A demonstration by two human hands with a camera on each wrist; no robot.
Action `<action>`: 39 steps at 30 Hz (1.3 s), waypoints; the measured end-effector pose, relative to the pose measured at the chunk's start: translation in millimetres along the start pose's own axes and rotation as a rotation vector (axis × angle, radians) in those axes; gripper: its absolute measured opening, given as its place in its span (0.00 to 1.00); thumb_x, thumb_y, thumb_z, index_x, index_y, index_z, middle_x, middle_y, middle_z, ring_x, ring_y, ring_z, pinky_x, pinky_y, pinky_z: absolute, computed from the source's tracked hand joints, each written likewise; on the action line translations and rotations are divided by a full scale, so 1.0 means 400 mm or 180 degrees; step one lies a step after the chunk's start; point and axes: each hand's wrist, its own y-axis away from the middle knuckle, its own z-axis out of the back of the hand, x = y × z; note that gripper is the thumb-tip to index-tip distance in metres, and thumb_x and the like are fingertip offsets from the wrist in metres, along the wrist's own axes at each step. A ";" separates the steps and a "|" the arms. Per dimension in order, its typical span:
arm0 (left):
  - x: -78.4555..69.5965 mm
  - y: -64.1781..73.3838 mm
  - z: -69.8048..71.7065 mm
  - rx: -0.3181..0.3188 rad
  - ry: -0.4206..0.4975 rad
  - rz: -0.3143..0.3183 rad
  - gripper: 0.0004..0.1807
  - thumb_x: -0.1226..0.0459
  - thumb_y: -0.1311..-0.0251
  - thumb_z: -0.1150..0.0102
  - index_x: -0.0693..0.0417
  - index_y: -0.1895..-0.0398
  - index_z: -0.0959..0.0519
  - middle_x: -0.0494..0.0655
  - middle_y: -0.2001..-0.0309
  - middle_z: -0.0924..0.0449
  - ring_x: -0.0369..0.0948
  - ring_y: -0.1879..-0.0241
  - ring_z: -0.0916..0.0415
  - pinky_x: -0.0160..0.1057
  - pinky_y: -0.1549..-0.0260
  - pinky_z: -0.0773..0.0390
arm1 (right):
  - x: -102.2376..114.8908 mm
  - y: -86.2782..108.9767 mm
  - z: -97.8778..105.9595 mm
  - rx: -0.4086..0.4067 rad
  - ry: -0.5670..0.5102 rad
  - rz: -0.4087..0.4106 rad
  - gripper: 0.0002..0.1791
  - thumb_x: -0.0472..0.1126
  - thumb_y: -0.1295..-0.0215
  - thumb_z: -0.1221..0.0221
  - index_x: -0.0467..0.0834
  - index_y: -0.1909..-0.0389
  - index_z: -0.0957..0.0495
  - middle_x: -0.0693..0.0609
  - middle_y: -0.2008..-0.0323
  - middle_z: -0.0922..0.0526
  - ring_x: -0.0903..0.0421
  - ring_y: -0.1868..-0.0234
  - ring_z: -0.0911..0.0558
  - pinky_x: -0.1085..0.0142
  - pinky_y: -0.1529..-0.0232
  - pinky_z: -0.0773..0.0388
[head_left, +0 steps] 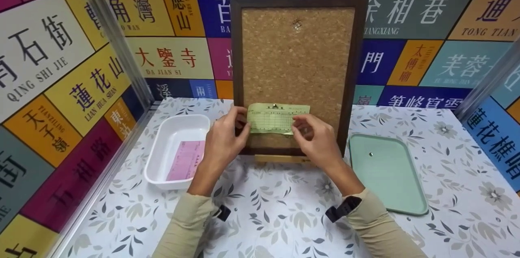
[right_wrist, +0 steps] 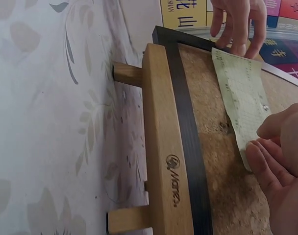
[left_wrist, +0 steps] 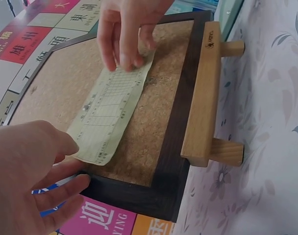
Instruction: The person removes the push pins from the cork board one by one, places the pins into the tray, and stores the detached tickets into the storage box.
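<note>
A pale green printed slip (head_left: 270, 119) lies across the lower part of the cork board (head_left: 296, 59), with a small shiny pushpin (head_left: 275, 105) at its top edge. My left hand (head_left: 226, 136) pinches the slip's left end between thumb and index finger; the other fingers reach past the dark frame (left_wrist: 124, 196) in the left wrist view. At the opposite end, my right hand (head_left: 319, 138) holds the slip's edge with thumb and curled fingers (right_wrist: 264, 166). The slip bends slightly away from the cork.
On the left, a white tub (head_left: 156, 148) contains a pink slip (head_left: 187, 160). A green tray (head_left: 390, 181) at right bears one small pin (head_left: 370, 154). Several pins (head_left: 297, 25) cluster high on the cork. A wooden stand (left_wrist: 203, 98) supports the board on the floral tablecloth (head_left: 268, 217).
</note>
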 end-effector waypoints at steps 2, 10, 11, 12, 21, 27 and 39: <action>0.001 0.001 -0.003 0.0011 -0.0028 0.0004 0.18 0.59 0.31 0.28 0.49 0.41 0.19 0.45 0.58 0.08 0.42 0.60 0.11 0.45 0.59 0.12 | 0.003 -0.004 -0.011 -0.0008 0.0031 0.0030 0.14 0.35 0.28 0.32 0.42 0.44 0.13 0.52 0.58 0.09 0.59 0.59 0.10 0.66 0.66 0.13; 0.007 0.004 -0.012 0.0108 -0.0045 0.0086 0.20 0.58 0.34 0.25 0.48 0.41 0.19 0.43 0.62 0.08 0.40 0.65 0.12 0.43 0.65 0.13 | 0.026 -0.034 -0.033 -0.0094 0.0201 0.0044 0.14 0.36 0.28 0.32 0.44 0.43 0.13 0.52 0.59 0.09 0.58 0.61 0.11 0.59 0.68 0.13; 0.008 0.005 -0.013 0.0123 -0.0037 0.0098 0.21 0.58 0.34 0.25 0.48 0.41 0.19 0.43 0.63 0.08 0.40 0.66 0.12 0.42 0.65 0.14 | 0.028 -0.038 -0.035 -0.0099 0.0218 0.0055 0.14 0.36 0.28 0.31 0.44 0.43 0.13 0.52 0.60 0.09 0.58 0.62 0.12 0.59 0.68 0.14; 0.009 0.005 -0.013 0.0135 -0.0027 0.0110 0.21 0.58 0.34 0.25 0.48 0.41 0.19 0.42 0.63 0.09 0.40 0.67 0.13 0.42 0.66 0.14 | 0.030 -0.043 -0.037 -0.0099 0.0234 0.0066 0.14 0.37 0.28 0.31 0.44 0.44 0.13 0.51 0.60 0.10 0.58 0.63 0.12 0.60 0.69 0.14; 0.005 0.008 -0.015 0.0163 -0.0061 0.0126 0.21 0.59 0.34 0.25 0.47 0.40 0.20 0.41 0.67 0.10 0.37 0.71 0.15 0.40 0.70 0.16 | 0.041 -0.073 -0.066 -0.0206 0.0156 0.0252 0.13 0.33 0.31 0.30 0.39 0.48 0.13 0.50 0.66 0.10 0.56 0.67 0.13 0.61 0.65 0.17; 0.005 0.007 -0.019 0.0169 -0.0067 0.0082 0.21 0.59 0.34 0.25 0.48 0.41 0.20 0.41 0.67 0.10 0.37 0.71 0.15 0.39 0.71 0.16 | 0.053 -0.081 -0.079 -0.0293 0.0178 0.0198 0.11 0.33 0.30 0.31 0.39 0.49 0.13 0.49 0.66 0.10 0.56 0.68 0.13 0.61 0.65 0.17; 0.008 0.008 -0.022 0.0070 -0.0068 -0.0038 0.14 0.58 0.31 0.28 0.48 0.46 0.17 0.43 0.66 0.09 0.38 0.71 0.14 0.39 0.71 0.16 | 0.069 -0.097 -0.090 -0.0287 0.0230 0.0170 0.11 0.34 0.30 0.31 0.40 0.48 0.12 0.49 0.66 0.11 0.56 0.69 0.13 0.60 0.66 0.14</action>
